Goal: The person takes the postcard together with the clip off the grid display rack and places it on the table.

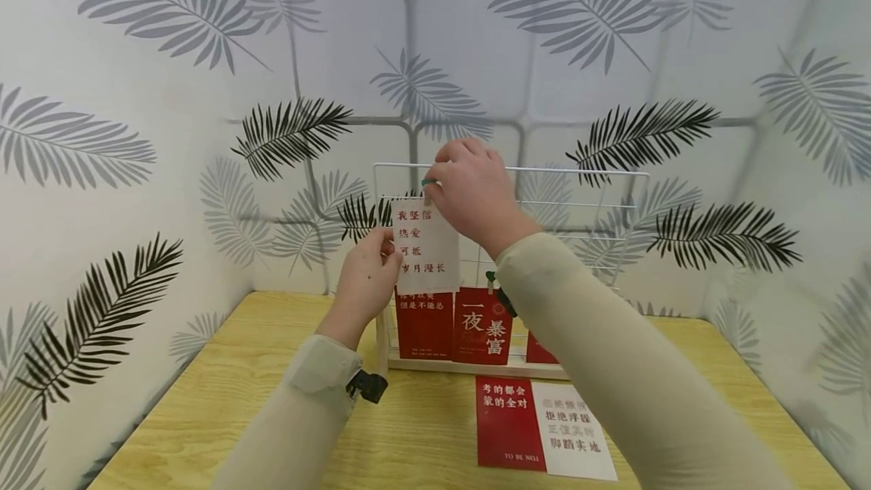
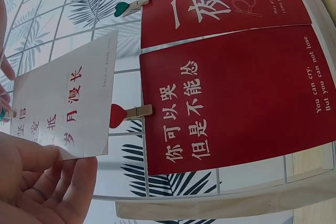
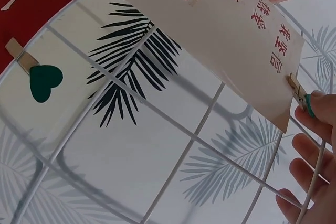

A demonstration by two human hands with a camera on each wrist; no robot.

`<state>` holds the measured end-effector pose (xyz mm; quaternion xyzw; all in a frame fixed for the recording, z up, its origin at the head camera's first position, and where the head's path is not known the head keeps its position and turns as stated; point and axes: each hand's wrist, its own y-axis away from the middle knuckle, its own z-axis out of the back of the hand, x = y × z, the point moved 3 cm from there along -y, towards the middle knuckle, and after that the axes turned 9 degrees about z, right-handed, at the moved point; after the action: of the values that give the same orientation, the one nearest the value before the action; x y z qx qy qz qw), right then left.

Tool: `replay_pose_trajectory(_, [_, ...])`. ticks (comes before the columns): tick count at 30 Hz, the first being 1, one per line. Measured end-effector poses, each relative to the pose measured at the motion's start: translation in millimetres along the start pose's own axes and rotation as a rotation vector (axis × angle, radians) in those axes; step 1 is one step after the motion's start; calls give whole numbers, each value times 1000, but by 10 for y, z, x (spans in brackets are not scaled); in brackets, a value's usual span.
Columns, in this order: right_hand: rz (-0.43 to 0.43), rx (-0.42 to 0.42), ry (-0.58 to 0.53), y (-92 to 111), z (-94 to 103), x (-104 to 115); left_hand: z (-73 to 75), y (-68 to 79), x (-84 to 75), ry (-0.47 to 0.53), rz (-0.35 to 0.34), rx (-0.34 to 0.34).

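I count six cards in all: four red cards (image 1: 425,335) and two white cards (image 1: 445,240). Three of the red ones are on the rack (image 1: 422,364), and one is on the counter (image 1: 408,429). Of the white ones, one is at the rack and one is on the counter. I can see three clips, namely two green clips (image 3: 46,82) and one red clip (image 2: 131,114). The grips (image 1: 367,274) are two, and the sleeves (image 1: 612,346) are also two.
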<state>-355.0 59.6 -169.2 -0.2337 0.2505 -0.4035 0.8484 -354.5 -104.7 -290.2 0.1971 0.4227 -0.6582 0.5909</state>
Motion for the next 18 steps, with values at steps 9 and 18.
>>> replay_pose_trajectory(9, [-10, -65, -47, 3, 9, 37, 25, 20, 16, 26, -26, -40])
replay_pose_trajectory(18, [-28, -21, -64, -1, 15, 60, 32, 39, 24, 32, -41, -50])
